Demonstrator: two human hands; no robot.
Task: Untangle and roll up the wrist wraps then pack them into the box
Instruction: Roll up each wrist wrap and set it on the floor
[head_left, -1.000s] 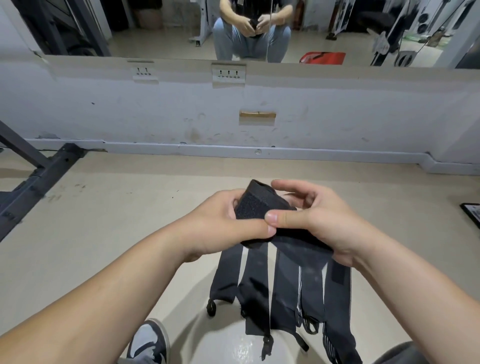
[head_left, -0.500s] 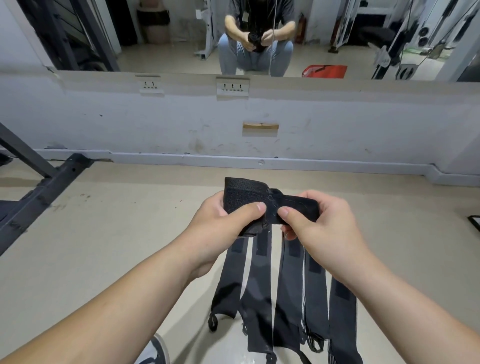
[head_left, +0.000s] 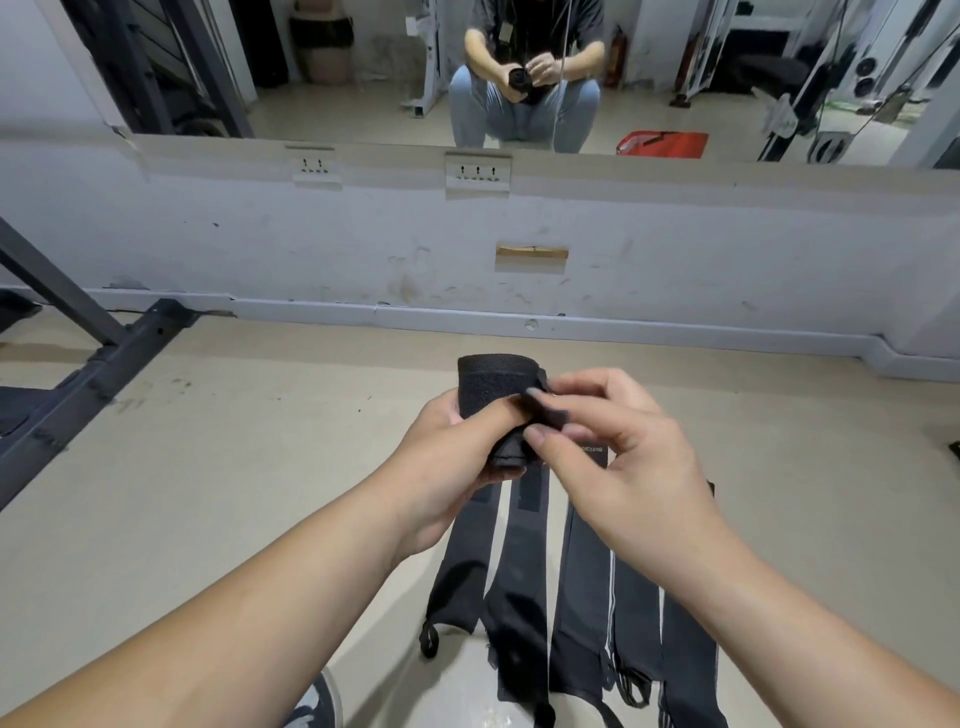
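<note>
The rolled wrist wrap (head_left: 491, 387) is black and wound into a short, thick roll. It is held in the air above the floor (head_left: 208, 467), in front of the person and over the far ends of the wraps that lie there.

The left hand (head_left: 447, 457) has its grip closed round the roll. Its thumb lies across the rough fastening face on the near side, and its fingers are behind and under the roll. The right hand (head_left: 634, 457) has its grip closed on the wrap's loose end (head_left: 548, 413), pinched between thumb and forefinger just right of the roll. Its other fingers are lightly bent and touch nothing.

Under the hands, 5 flat wraps (head_left: 519, 613) lie side by side on the floor. They are close together and run lengthwise from below the hands toward the person. All are black, and some have a pale stripe along one edge. A thumb loop (head_left: 428, 640) shows at the near end of the leftmost one.

The toe of a shoe (head_left: 314, 704) sits on the floor just left of the wraps. A dark metal frame (head_left: 104, 364) crosses the floor's left side.

Along the far edge of the floor stands a scuffed pale wall (head_left: 727, 249) with 2 sockets (head_left: 478, 169). Above it, a mirror (head_left: 363, 104) shows the crouching person holding the roll, with a red thing (head_left: 662, 143) beside them.
</note>
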